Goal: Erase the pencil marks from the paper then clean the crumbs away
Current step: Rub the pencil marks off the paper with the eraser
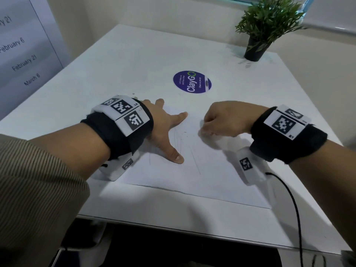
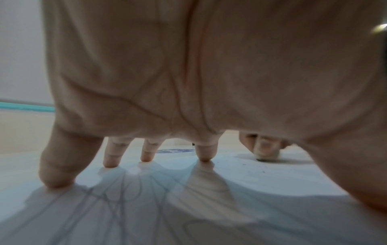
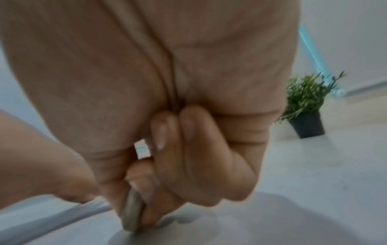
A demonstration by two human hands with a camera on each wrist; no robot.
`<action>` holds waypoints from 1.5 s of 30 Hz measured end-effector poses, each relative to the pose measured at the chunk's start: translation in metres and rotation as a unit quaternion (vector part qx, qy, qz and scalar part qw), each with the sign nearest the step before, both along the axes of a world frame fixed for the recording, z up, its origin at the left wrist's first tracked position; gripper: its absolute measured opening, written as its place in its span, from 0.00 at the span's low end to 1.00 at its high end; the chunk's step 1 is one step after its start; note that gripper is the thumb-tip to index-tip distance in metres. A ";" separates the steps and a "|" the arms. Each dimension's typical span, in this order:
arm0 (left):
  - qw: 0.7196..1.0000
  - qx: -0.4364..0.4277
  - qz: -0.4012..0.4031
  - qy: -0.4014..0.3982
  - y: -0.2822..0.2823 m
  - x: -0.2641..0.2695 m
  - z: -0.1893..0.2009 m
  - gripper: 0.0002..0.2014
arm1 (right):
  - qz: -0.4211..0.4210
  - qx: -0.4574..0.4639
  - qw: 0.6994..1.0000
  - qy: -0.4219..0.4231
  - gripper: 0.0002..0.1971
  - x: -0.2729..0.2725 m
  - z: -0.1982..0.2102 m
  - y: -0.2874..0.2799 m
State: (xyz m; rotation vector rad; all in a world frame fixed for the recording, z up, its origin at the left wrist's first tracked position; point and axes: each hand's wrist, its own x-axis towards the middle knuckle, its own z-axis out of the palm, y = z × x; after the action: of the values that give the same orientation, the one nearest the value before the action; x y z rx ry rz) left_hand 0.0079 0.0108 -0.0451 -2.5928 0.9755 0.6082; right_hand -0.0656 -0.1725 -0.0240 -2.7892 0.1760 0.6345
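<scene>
A sheet of white paper (image 1: pixel 192 170) lies flat on the white worktop (image 1: pixel 134 60), its near edge close to the front edge. Faint pencil marks (image 1: pixel 181 143) run across the middle of the sheet, and under the left palm they show as a tangle of long looping lines (image 2: pixel 125 199). The left hand (image 1: pixel 165 130) is spread out, its straight fingertips (image 2: pixel 111 163) and thumb pressing down on the paper and holding nothing. The right hand (image 1: pixel 225 120) is curled into a loose fist just beside it, thumb and fingers pinching a small greyish eraser (image 3: pixel 131 213) whose lower end touches the paper. Dark crumbs (image 2: pixel 244 164) lie scattered on the sheet between the 2 hands. Farther back on the worktop sits a round purple sticker (image 1: pixel 192 81), and a small potted plant (image 1: pixel 264 26) stands at the far right corner. Both wrists wear black bands with printed markers.
</scene>
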 end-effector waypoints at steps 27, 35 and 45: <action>0.996 -0.006 -0.069 0.054 -0.008 -0.007 0.010 0.46 | 0.153 -0.006 0.988 -0.009 0.19 -0.014 -0.007 0.026; 0.996 -0.007 -0.074 0.049 -0.008 -0.008 0.011 0.44 | 0.138 -0.008 0.990 -0.021 0.22 -0.011 -0.011 0.029; 0.996 0.046 -0.068 0.031 -0.007 -0.015 0.010 0.68 | 0.117 -0.033 0.992 -0.028 0.22 -0.019 -0.004 0.019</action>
State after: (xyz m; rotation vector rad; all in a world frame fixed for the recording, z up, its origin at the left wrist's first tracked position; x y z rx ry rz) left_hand -0.0074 0.0042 -0.0351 -2.4182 1.1051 0.6844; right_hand -0.0850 -0.1534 -0.0276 -2.9140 -0.1463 0.6106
